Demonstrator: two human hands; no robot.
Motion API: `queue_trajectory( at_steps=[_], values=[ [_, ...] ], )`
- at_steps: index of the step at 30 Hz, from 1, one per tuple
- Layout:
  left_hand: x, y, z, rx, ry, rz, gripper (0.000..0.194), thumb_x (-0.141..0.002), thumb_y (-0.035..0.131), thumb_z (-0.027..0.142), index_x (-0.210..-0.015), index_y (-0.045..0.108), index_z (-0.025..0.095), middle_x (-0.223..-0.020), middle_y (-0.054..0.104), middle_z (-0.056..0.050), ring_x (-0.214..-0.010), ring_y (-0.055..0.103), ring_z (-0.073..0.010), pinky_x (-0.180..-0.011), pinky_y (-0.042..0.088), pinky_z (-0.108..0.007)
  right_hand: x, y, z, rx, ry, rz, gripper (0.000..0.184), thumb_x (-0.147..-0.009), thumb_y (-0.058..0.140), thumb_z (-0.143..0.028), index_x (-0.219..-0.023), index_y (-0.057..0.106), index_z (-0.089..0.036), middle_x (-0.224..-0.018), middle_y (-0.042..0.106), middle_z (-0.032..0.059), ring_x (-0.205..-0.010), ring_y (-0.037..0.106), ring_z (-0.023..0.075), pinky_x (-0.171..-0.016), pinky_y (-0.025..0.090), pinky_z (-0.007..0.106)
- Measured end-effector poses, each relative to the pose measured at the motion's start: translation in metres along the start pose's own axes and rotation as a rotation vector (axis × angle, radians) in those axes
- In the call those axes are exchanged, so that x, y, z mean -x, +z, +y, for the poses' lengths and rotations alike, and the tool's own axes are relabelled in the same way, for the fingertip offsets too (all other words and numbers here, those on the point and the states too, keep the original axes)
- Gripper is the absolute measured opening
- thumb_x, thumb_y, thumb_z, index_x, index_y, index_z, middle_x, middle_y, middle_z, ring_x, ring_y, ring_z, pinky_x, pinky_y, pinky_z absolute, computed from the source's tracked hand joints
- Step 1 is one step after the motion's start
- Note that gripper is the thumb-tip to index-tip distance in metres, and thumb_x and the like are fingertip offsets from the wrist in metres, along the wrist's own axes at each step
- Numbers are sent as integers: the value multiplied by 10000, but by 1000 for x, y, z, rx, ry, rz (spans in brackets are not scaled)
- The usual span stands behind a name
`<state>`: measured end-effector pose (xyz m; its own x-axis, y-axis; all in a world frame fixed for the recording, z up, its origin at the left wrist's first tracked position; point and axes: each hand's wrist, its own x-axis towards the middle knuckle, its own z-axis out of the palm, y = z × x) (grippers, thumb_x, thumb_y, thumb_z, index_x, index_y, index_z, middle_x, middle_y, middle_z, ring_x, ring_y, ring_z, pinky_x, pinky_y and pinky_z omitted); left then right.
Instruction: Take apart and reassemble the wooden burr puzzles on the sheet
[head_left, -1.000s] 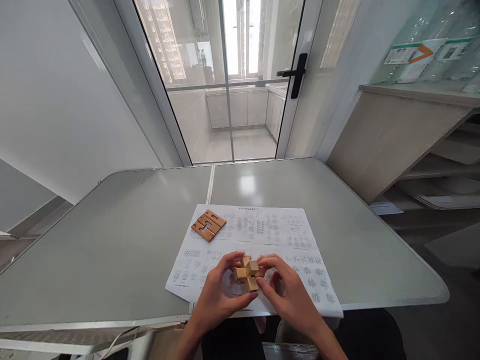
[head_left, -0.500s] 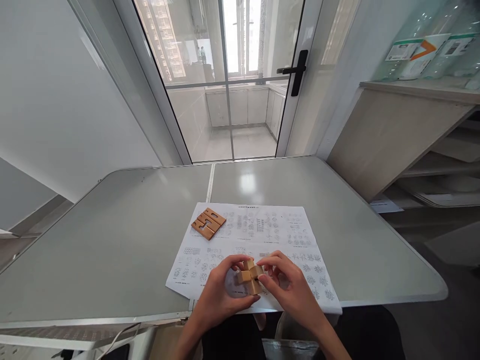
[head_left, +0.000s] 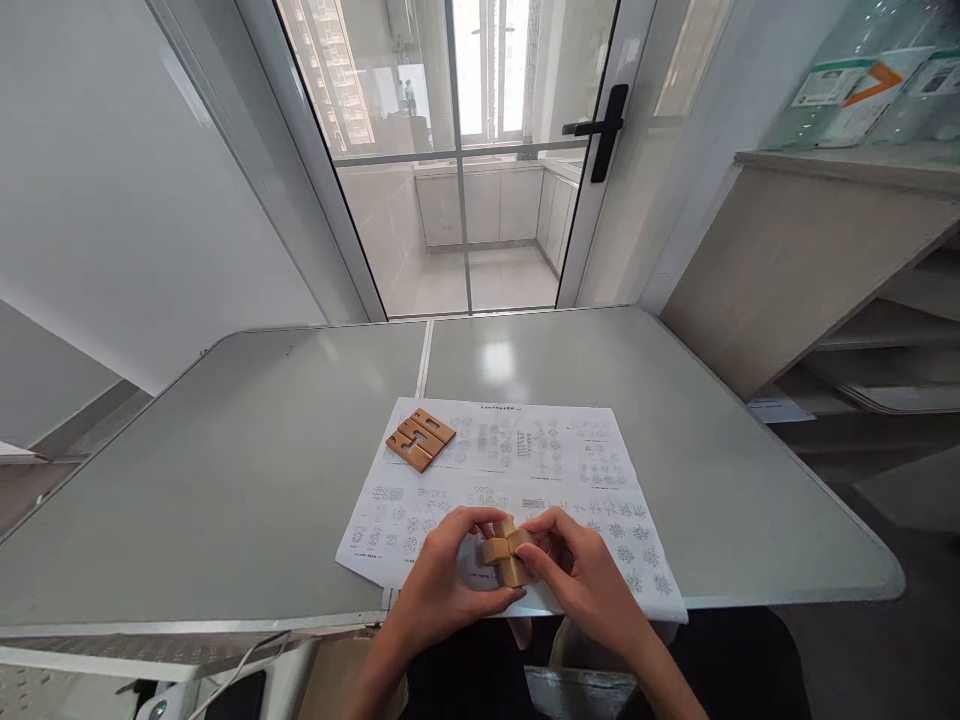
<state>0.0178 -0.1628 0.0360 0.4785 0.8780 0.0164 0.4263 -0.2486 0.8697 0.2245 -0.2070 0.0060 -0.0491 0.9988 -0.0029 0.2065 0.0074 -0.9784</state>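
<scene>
Between my two hands is a small wooden burr puzzle (head_left: 513, 570) made of interlocked light-wood blocks. My left hand (head_left: 457, 570) grips it from the left, fingers at its far end and thumb at its near end. With thumb and fingertips, my right hand (head_left: 570, 560) pinches its right side. The puzzle is held over the near part of a large white sheet (head_left: 480, 475) printed with rows of small diagrams. Near the sheet's far left corner lies a flat square wooden puzzle (head_left: 421, 440) with cut-out slots. The block faces under my fingers are hidden.
A grey table (head_left: 262, 480) with a pale seam carries the sheet. Behind it stands a glass door (head_left: 480, 220) with a black handle (head_left: 600, 130). At right, a wooden shelf unit (head_left: 810, 260) holds clear plastic bottles (head_left: 862, 100). A cable (head_left: 240, 670) hangs at lower left.
My right fingers have closed in on the right side of the burr puzzle, covering more of it. My left hand keeps its grip. The whole view has shifted slightly.
</scene>
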Motion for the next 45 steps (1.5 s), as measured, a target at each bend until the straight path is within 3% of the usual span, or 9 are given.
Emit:
queue_trajectory(
  at_steps=[15, 26, 35, 41, 45],
  values=[
    [3, 2, -1, -71, 65, 33, 547, -690, 854, 195, -1197, 662, 268, -1036, 685, -8, -978, 662, -208, -885, 536, -328, 3, 3, 2, 27, -27, 24, 300, -1008, 624, -502, -915, 554, -225, -659, 578, -41, -595, 515, 148, -581, 418, 282],
    [6, 5, 4, -90, 58, 84, 544, -672, 852, 200, -1187, 686, 257, -1019, 698, -20, -950, 677, -214, -843, 550, -322, 2, 4, 1, 56, -45, 10, 279, -1046, 554, -489, -959, 568, -225, -740, 629, -8, -671, 601, 177, -635, 475, 297],
    [6, 0, -1, 56, 13, 30, 566, -633, 906, 283, -1163, 712, 236, -1093, 760, -34, -1011, 718, -245, -930, 570, -361, 1, 0, -4, 170, -161, -21, 215, -1075, 510, -418, -979, 588, -242, -788, 623, -6, -686, 593, 176, -645, 484, 292],
    [3, -9, -5, 275, -11, -35, 607, -634, 923, 308, -1191, 712, 191, -1123, 777, -68, -1035, 736, -271, -944, 588, -383, -8, -5, -22, 242, -206, -110, 237, -1083, 497, -439, -976, 582, -246, -769, 643, 4, -650, 580, 176, -621, 471, 299],
    [4, -9, -4, 289, -17, -21, 578, -640, 913, 297, -1174, 720, 187, -1120, 783, -71, -1039, 738, -276, -953, 591, -395, -12, -9, -32, 331, -198, -171, 227, -1097, 462, -419, -999, 571, -245, -766, 655, -2, -639, 585, 169, -620, 452, 294]
  ],
)
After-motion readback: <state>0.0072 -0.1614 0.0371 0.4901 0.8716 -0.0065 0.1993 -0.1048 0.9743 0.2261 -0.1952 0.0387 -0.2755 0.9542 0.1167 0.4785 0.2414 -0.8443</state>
